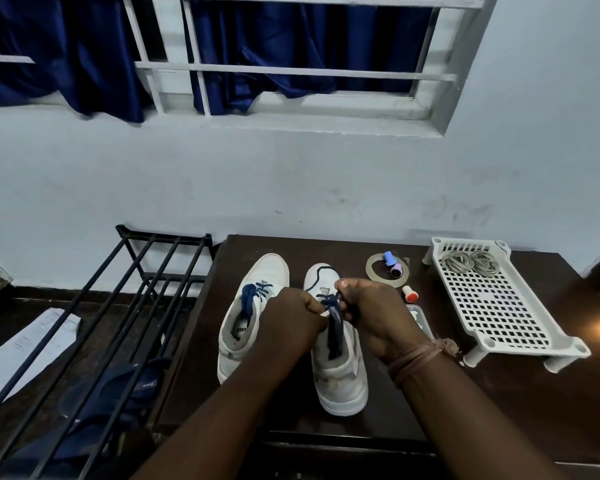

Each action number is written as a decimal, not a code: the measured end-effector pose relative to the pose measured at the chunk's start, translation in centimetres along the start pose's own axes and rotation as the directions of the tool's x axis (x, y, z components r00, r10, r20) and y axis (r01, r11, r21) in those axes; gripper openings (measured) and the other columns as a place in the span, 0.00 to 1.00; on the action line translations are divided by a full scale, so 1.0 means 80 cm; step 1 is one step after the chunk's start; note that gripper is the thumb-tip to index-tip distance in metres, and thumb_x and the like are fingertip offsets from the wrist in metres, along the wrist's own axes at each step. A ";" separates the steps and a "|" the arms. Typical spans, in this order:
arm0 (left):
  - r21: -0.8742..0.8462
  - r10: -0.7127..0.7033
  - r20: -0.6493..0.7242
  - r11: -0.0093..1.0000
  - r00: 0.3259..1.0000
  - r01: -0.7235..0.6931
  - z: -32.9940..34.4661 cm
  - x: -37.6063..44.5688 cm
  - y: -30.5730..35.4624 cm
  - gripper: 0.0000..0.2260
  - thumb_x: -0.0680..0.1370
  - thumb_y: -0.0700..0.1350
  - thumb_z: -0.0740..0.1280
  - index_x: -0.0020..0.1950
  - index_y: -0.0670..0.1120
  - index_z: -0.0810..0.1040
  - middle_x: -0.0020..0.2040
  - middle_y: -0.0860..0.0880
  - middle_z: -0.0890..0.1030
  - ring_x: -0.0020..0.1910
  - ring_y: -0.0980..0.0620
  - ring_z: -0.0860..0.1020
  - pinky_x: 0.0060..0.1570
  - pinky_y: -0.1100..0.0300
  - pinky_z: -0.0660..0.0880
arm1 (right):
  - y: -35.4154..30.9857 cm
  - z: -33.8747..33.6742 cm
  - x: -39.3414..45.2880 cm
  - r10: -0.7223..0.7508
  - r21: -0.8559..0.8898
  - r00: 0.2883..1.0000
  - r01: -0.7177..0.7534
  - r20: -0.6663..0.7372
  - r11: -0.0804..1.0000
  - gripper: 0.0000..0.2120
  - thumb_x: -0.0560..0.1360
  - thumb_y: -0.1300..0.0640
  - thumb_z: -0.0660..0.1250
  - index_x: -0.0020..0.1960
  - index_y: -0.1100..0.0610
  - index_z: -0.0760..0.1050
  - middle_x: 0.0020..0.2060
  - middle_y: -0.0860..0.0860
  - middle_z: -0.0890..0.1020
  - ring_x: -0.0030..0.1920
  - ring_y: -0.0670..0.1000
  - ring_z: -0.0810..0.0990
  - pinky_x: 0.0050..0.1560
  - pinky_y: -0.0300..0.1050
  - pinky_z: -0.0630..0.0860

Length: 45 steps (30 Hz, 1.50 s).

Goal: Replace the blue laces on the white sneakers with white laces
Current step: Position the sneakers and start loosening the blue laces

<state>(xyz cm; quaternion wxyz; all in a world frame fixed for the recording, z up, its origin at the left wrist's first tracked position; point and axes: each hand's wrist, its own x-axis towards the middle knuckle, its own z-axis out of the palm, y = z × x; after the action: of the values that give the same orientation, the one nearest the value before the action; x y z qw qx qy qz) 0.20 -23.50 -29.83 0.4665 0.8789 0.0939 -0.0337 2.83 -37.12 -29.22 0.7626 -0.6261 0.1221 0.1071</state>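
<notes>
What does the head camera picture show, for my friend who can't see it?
Two hands, the left hand and right hand, pinch the blue lace on the right-side white sneaker on a dark table. Another blue-laced sneaker stands beside it; pale laces lie in a white tray.

Both hands cover the middle of the right sneaker (340, 368), so its eyelets and most of the blue lace (335, 318) are out of sight. The left hand (291, 320) hides the fingertips at that lace. Right of this sneaker, the small white case (421, 318) sits half behind the right hand (378, 317). The bundles (470, 262) in the white basket (499, 306) are too small to identify.
</notes>
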 end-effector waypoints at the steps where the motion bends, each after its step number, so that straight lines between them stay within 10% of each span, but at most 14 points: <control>1: 0.018 0.011 -0.011 1.000 1.000 -0.011 0.000 0.001 0.000 0.03 0.69 0.40 0.72 0.39 0.46 0.85 0.32 0.53 0.82 0.35 0.56 0.80 0.38 0.62 0.74 | 0.000 0.000 0.000 -0.017 0.014 1.000 0.017 -0.005 1.000 0.10 0.79 0.67 0.62 0.41 0.64 0.78 0.32 0.56 0.73 0.31 0.49 0.69 0.34 0.41 0.66; 13: 0.066 0.108 -0.026 0.992 0.994 -0.106 0.021 0.002 -0.003 0.06 0.71 0.47 0.74 0.34 0.53 0.80 0.32 0.55 0.81 0.37 0.56 0.81 0.38 0.61 0.73 | -0.017 -0.025 -0.015 -0.113 -0.077 0.993 0.116 0.044 0.990 0.09 0.78 0.69 0.65 0.57 0.64 0.77 0.40 0.59 0.82 0.38 0.53 0.82 0.44 0.47 0.82; 19: 0.087 0.201 0.003 0.976 0.979 -0.201 0.030 0.001 -0.009 0.03 0.72 0.50 0.73 0.43 0.53 0.85 0.31 0.57 0.79 0.39 0.56 0.82 0.42 0.60 0.75 | 0.018 -0.043 -0.039 -0.257 -0.788 0.966 0.137 -0.027 0.600 0.26 0.69 0.58 0.74 0.65 0.49 0.71 0.55 0.49 0.75 0.56 0.50 0.77 0.59 0.50 0.76; 28: 0.060 0.189 0.098 0.979 0.977 -0.196 0.019 0.010 -0.010 0.08 0.70 0.36 0.71 0.44 0.48 0.84 0.33 0.54 0.81 0.32 0.62 0.77 0.38 0.67 0.73 | 0.035 -0.052 -0.027 -0.223 -0.792 0.974 0.161 0.032 0.589 0.11 0.72 0.59 0.70 0.52 0.47 0.79 0.39 0.47 0.83 0.39 0.46 0.83 0.42 0.44 0.80; 32: 0.039 0.106 0.093 0.993 0.990 -0.110 0.009 0.021 -0.020 0.09 0.68 0.34 0.68 0.40 0.48 0.83 0.29 0.56 0.79 0.31 0.57 0.78 0.42 0.52 0.81 | 0.027 -0.063 -0.012 -0.157 -0.730 0.987 0.128 0.028 0.672 0.11 0.70 0.66 0.69 0.47 0.52 0.81 0.34 0.54 0.84 0.30 0.49 0.82 0.29 0.43 0.77; 36: -0.015 0.063 0.101 0.998 0.993 -0.061 0.011 0.025 -0.026 0.06 0.68 0.39 0.71 0.40 0.50 0.83 0.32 0.54 0.82 0.34 0.57 0.80 0.44 0.52 0.83 | 0.033 -0.054 -0.011 -0.193 -0.759 0.977 0.197 0.096 0.620 0.06 0.71 0.61 0.69 0.43 0.51 0.81 0.34 0.50 0.85 0.32 0.48 0.82 0.36 0.48 0.81; 40: 0.052 0.219 0.057 0.974 0.974 -0.221 0.027 0.010 -0.017 0.07 0.73 0.46 0.74 0.44 0.57 0.80 0.36 0.58 0.81 0.37 0.68 0.78 0.38 0.73 0.70 | 0.044 -0.052 -0.016 -0.325 -0.812 0.927 0.334 0.190 0.479 0.09 0.72 0.59 0.69 0.50 0.47 0.80 0.41 0.45 0.84 0.43 0.45 0.82 0.46 0.49 0.80; 45: -0.011 0.270 0.004 0.963 0.963 -0.270 0.035 0.008 -0.014 0.07 0.74 0.47 0.71 0.50 0.58 0.82 0.38 0.57 0.82 0.40 0.62 0.80 0.46 0.63 0.75 | 0.046 -0.050 -0.012 -0.465 -0.792 0.879 0.356 0.104 0.497 0.11 0.70 0.57 0.68 0.50 0.45 0.81 0.43 0.42 0.84 0.44 0.43 0.82 0.48 0.47 0.79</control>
<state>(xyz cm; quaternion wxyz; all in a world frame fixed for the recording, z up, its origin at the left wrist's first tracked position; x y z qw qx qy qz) 0.71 -25.10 -32.43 0.4716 0.8809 -0.0280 0.0286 0.55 -40.31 -33.05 0.3994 -0.9128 -0.0439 -0.0737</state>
